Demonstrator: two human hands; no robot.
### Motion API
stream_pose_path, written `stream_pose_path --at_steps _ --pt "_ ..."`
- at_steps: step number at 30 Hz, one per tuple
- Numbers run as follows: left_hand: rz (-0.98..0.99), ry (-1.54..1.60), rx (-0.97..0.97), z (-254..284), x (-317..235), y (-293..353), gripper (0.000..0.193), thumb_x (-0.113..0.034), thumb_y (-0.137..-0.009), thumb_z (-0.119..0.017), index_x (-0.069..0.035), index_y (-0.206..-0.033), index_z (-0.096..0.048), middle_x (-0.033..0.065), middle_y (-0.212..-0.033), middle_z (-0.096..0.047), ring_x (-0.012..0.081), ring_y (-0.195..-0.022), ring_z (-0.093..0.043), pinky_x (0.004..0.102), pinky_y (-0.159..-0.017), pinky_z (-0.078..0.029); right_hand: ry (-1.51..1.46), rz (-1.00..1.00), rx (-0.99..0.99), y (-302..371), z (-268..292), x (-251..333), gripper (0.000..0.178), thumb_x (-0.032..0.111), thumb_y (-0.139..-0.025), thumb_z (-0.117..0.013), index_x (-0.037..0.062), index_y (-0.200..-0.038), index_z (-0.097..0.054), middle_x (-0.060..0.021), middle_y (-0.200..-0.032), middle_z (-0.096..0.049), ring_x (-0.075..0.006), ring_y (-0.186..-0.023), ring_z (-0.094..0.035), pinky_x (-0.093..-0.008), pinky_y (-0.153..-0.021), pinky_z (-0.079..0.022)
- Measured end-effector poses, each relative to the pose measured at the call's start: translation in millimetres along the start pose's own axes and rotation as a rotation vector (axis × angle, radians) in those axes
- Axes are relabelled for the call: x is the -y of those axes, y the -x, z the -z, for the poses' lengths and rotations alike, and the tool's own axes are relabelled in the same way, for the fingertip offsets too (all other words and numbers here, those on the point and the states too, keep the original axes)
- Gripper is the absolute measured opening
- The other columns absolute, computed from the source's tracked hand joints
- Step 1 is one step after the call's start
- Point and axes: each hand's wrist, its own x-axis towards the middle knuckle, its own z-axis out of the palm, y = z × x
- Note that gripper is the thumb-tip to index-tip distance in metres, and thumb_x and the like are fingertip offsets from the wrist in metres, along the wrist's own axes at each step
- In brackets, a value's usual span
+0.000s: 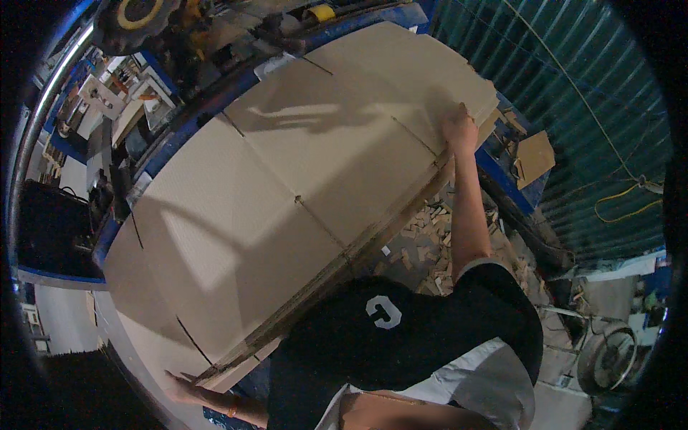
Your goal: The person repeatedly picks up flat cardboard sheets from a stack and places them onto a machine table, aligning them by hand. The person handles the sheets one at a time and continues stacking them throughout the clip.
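A stack of large brown cardboard sheets [287, 193] with dark slots cut along both long sides stretches slantwise before me, from lower left to upper right. My right hand [460, 130] is closed at the stack's near edge, by its right end. Down at the near left corner, my left hand [183, 389] has its fingers stretched and apart, against the end of the stack. The sheets' layered edges face my body. Shadows fall across the top sheet.
Blue machine framework [208, 93] runs along the far side of the stack. Many cardboard scraps [437, 247] litter the floor on my right. A loose cardboard piece [535, 159] lies beyond the right end, near a green corrugated wall [573, 93]. A wheel [609, 358] stands lower right.
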Motion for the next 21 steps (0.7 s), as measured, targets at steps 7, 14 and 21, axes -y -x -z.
stream_pose_path --at_steps 7,14,21 --pt "-0.353 -0.408 0.011 21.4 -94.2 17.7 0.075 -0.042 -0.081 -0.061 0.003 -0.133 -0.033 0.0208 -0.134 -0.039 0.0341 -0.121 -0.041 0.0395 -0.103 -0.030 -0.152 0.093 -0.153 -19.4 6.6 12.1 0.050 0.035 -0.080 -0.060 0.0078 -0.121 -0.051 -0.0172 -0.109 -0.061 -0.0320 -0.095 -0.060 -0.0385 -0.084 -0.046" --pt "-0.092 0.412 -0.186 28.7 -124.6 -1.2 0.039 -0.013 -0.083 -0.059 0.008 -0.112 -0.044 0.0188 -0.107 -0.054 0.0226 -0.093 -0.055 0.0352 -0.080 -0.046 -1.784 -0.447 -0.085 -96.2 -14.6 -41.1 0.036 0.002 -0.076 -0.059 -0.0002 -0.111 -0.052 -0.0127 -0.105 -0.058 -0.0278 -0.093 -0.057 -0.0381 -0.079 -0.048" --pt "-0.125 0.512 0.158 29.6 -105.6 31.1 0.028 -0.014 -0.083 -0.060 0.004 -0.105 -0.057 0.0112 -0.104 -0.058 0.0201 -0.091 -0.055 0.0333 -0.085 -0.044 -1.617 0.128 0.036 -2.8 100.5 -7.8 0.035 0.018 -0.085 -0.059 0.0008 -0.115 -0.052 -0.0114 -0.107 -0.058 -0.0247 -0.097 -0.056 -0.0365 -0.082 -0.046"
